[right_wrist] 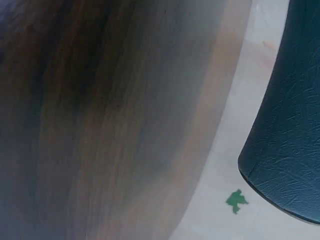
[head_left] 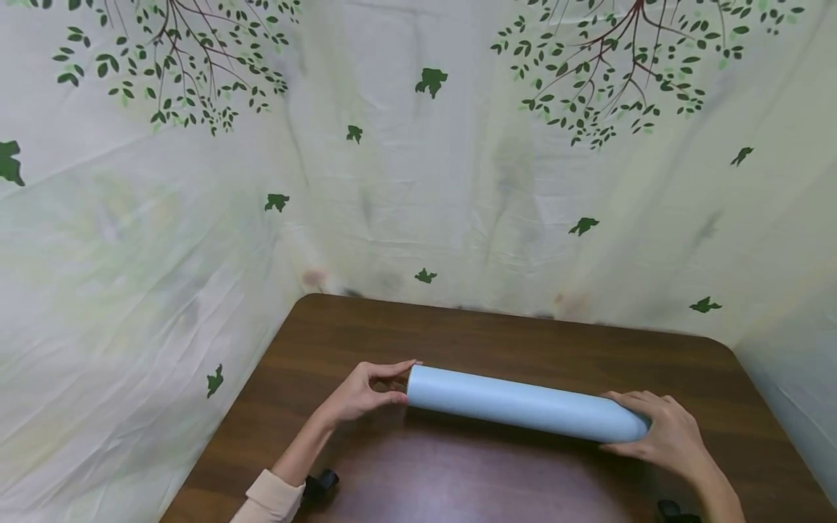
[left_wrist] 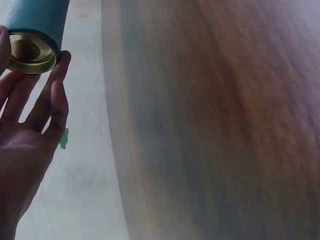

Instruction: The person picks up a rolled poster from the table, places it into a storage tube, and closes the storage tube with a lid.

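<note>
A long light-blue tube (head_left: 523, 399) is held up above the table between both hands, sloping slightly down to the right in the head view. My left hand (head_left: 353, 392) pinches the rim of its left end between thumb and fingers. In the left wrist view that end of the tube (left_wrist: 37, 20) shows a gold-coloured, recessed face, with the fingers of the left hand (left_wrist: 30, 115) around its edge. At the other end my right hand (head_left: 667, 432) grips the tube, thumb below and fingers above. The right wrist view shows the tube's finely creased surface (right_wrist: 290, 150), but not the hand.
The brown wooden table (head_left: 366, 327) has rounded far corners. Behind and beside it hangs a pale cloth (head_left: 392, 181) printed with branches and green leaves. Dark wrist devices show at the left wrist (head_left: 320, 485) and below the right wrist (head_left: 676, 511).
</note>
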A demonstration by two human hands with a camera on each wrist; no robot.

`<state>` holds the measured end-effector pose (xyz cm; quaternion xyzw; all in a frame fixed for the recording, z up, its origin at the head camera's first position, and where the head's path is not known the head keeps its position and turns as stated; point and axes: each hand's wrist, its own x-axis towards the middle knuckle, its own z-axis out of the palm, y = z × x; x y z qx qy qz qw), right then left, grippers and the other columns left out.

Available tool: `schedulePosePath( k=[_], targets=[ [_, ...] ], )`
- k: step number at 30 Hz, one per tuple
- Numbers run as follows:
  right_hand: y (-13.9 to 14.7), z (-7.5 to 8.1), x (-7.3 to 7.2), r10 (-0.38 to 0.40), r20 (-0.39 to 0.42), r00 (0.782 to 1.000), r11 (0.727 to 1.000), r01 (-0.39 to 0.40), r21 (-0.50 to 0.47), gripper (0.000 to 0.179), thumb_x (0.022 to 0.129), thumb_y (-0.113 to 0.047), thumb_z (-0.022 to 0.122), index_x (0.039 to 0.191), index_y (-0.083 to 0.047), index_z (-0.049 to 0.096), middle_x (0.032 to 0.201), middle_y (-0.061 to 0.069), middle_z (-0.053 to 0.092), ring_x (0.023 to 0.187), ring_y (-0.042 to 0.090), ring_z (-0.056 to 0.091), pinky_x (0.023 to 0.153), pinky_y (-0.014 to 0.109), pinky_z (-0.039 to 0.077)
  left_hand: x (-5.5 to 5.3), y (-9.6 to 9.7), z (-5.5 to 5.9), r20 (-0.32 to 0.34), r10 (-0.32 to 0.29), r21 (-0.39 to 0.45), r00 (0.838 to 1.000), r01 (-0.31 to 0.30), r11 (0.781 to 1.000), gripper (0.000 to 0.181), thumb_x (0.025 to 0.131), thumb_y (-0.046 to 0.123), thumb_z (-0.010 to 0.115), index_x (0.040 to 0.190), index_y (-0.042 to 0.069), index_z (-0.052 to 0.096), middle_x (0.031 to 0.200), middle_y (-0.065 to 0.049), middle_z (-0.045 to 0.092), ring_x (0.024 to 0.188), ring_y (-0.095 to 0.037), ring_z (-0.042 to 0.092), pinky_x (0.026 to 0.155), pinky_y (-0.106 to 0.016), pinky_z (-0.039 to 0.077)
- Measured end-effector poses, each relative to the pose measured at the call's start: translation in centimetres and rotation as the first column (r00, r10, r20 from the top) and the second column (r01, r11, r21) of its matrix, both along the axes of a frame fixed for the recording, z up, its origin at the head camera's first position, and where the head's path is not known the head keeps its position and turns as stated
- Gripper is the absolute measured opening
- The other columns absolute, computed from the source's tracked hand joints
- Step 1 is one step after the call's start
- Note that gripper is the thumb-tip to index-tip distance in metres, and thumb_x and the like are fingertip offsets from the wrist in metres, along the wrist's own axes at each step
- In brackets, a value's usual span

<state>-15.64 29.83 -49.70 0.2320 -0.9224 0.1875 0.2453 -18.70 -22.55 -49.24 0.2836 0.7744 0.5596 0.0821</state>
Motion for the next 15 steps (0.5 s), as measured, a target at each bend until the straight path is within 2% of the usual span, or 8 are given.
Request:
schedulePosePath(
  k=[5,11,13,15],
  targets=[
    [0.47,0.42,-0.47,-0.010,0.028,1.000,1.000,0.010,-0.002,0.085,0.038,-0.050,0.103,0.116,-0.026,0.080,0.099,-0.002,0.078,0.085,0.013,0.067,0.075,0.024,0.040,-0.56,0.47,0.11,-0.034,0.001,-0.032,0.999,-0.002,0.999,0.062,0.091,0.014,0.080,0.148,0.011,0.057,0.143,-0.012,0.065,0.112,-0.014,0.073,0.089,-0.033,0.058],
    [0.29,0.53,-0.61,-0.009,0.066,0.998,1.000,0.009,0.014,0.083,0.042,-0.054,0.102,0.118,-0.028,0.078,0.100,-0.003,0.078,0.084,0.009,0.065,0.074,0.025,0.040,-0.20,0.17,0.52,0.010,0.035,-0.066,0.999,-0.035,0.997,0.063,0.091,0.017,0.081,0.149,0.017,0.057,0.142,-0.006,0.066,0.112,-0.014,0.072,0.090,-0.029,0.056],
    [0.29,0.69,-0.38,-0.013,0.092,0.996,1.000,0.013,0.007,0.082,0.044,-0.056,0.101,0.119,-0.032,0.077,0.102,-0.004,0.078,0.085,0.006,0.063,0.073,0.027,0.042,-0.05,-0.04,0.61,0.030,0.029,-0.055,0.999,-0.027,0.998,0.066,0.090,0.016,0.081,0.151,0.019,0.055,0.140,-0.006,0.068,0.113,-0.019,0.072,0.092,-0.031,0.057],
    [0.32,0.97,-0.19,-0.016,0.116,0.993,1.000,0.016,0.000,0.082,0.046,-0.058,0.100,0.120,-0.033,0.077,0.104,-0.004,0.078,0.085,0.005,0.062,0.071,0.028,0.043,-0.04,-0.26,0.88,0.018,0.013,-0.045,1.000,-0.012,0.999,0.072,0.088,0.014,0.083,0.153,0.016,0.052,0.138,-0.009,0.069,0.112,-0.026,0.071,0.091,-0.033,0.058]
  ],
)
